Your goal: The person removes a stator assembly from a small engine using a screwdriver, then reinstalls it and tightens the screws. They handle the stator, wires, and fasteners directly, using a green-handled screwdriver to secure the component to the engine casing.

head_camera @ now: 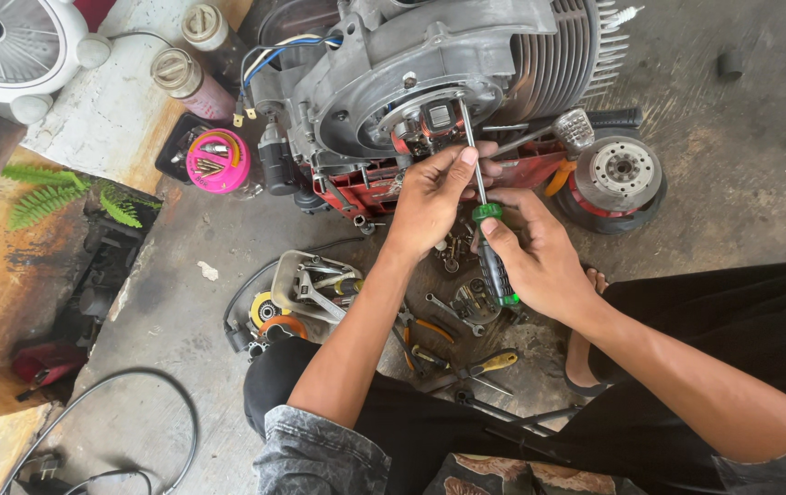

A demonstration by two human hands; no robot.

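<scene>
Fingers of the right hand (540, 261) are wrapped around the black-and-green handle of a screwdriver (489, 240), thumb laid along the green collar, so that one's gripping tight. The left hand (430, 197) is up higher with its fingertips pinched on the bare steel shaft, steadying it right where it comes off the handle. The shaft runs up and a bit left, and the tip sits inside the round open side of a small engine (430, 64), in among the coil and wiring bits in the middle of the housing. The engine is lying on the concrete floor (182, 302), cooling fins off to the right, blue and white wires coming off the left side. Just right of the hands there's a flywheel (620, 174) flat on the ground with a hammer (586, 128) resting next to it. Below the left forearm there's a metal tray (315, 284) full of wrenches and loose tools, plus pliers with yellow grips (480, 367) close to the knees. A pink lid (217, 161) with small screws in it sits left of the engine, and a white fan (8, 41) is up in the corner
</scene>
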